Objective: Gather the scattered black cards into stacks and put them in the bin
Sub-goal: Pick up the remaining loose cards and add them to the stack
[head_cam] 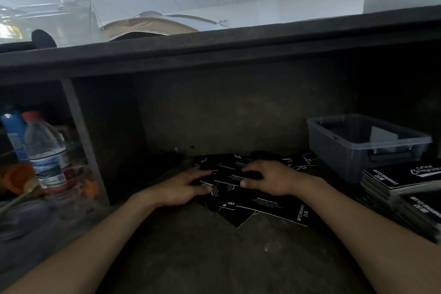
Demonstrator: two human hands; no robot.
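Several black cards (260,207) with white print lie scattered in a loose heap on the dark shelf floor. My left hand (181,188) rests flat on the heap's left side with fingers spread. My right hand (269,178) lies on the heap's top, its fingers bent over a few cards and its thumb along their near edge. A grey translucent bin (358,148) stands at the right, behind the heap. It looks nearly empty, apart from a pale sheet inside.
Neat stacks of black cards (401,181) sit at the right edge, in front of the bin. A vertical divider (83,141) closes the left side; behind it stand water bottles (45,150) and orange items. A shelf board runs overhead.
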